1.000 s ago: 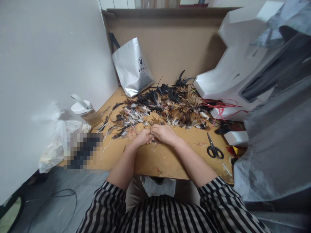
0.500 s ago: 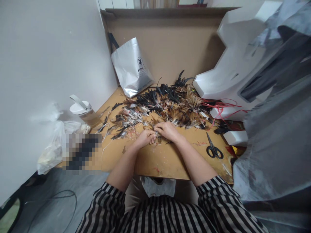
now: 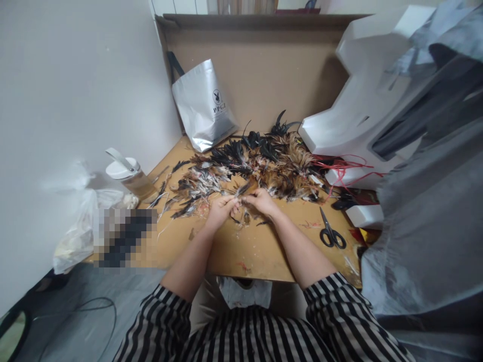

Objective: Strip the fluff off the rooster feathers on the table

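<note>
My left hand (image 3: 222, 211) is closed in a pinch on a brownish feather (image 3: 245, 188), whose vane points up and to the right. Close beside it, my right hand (image 3: 263, 202) is also closed, fingertips pinched near the feather's lower end; what exactly lies between them is too small to make out. Beyond both hands spreads a heap of black, brown and pale feathers (image 3: 260, 151). A few small loose feathers (image 3: 246, 218) lie on the table just below my fingers.
Black-handled scissors (image 3: 332, 235) lie at the right of the table (image 3: 249, 251). Red strands (image 3: 343, 166) and white foam (image 3: 332, 120) are behind them. A silver bag (image 3: 204, 105) leans at the back; a lidded jug (image 3: 130, 176) and a plastic bag (image 3: 77, 231) stand left.
The feather now stands out clearly above my left hand. My left hand has turned slightly and moved up; my right hand has shifted a little, its fingers lower and flatter.
</note>
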The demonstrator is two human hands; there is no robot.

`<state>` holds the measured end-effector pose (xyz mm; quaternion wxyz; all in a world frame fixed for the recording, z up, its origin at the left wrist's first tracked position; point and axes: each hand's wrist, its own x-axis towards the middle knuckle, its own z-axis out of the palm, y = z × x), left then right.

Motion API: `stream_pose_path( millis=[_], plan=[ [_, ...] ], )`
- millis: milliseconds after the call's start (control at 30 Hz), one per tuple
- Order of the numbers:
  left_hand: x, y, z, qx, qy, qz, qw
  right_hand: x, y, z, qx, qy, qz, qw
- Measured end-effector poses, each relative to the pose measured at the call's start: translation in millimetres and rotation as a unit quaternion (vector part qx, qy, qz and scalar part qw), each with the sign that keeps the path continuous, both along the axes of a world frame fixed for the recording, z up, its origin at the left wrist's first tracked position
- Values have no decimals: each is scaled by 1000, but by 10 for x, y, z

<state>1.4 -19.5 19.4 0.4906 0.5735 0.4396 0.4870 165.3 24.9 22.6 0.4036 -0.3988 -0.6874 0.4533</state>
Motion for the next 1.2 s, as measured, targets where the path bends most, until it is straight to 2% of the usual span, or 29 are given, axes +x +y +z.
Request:
stream_pose_path(
  millis=[133,233,333,467,533,600,667,733,800,867,933,1000,1100,1200],
  plan=[
    [-30,69,-43,-4,-37,92,995,-178,-115,-32,55,-15,-25,998],
    [-40,83,-87,-2,-29,122,992,-257,-206,-19,114,-64,-6,991],
    [-47,73,-119,8,18,134,991,-278,-293,34,187,-136,21,973],
    [-71,61,-131,81,157,117,977,-241,-351,134,274,-235,30,932],
    [-80,54,-122,127,221,85,963,-190,-336,180,302,-260,27,917],
    [-76,39,-106,161,257,32,952,-120,-290,208,309,-253,14,917],
    [-60,12,-87,180,264,-27,947,-44,-221,208,283,-212,-2,935],
    [-38,-22,-70,173,238,-67,953,23,-147,181,220,-142,-1,965],
    [-18,-53,-56,135,186,-82,970,66,-89,140,134,-75,17,988],
    [-5,-71,-43,78,124,-84,986,77,-62,99,47,-21,33,998],
    [3,-71,-30,26,65,-64,995,55,-67,66,-16,23,34,999],
    [6,-54,-19,-7,16,-25,1000,6,-91,39,-44,57,31,997],
    [3,-8,-23,-21,-30,28,999,-93,-131,6,-52,92,20,994],
    [-12,42,-65,-24,-47,56,997,-194,-159,-28,-22,96,-33,995]
  ],
)
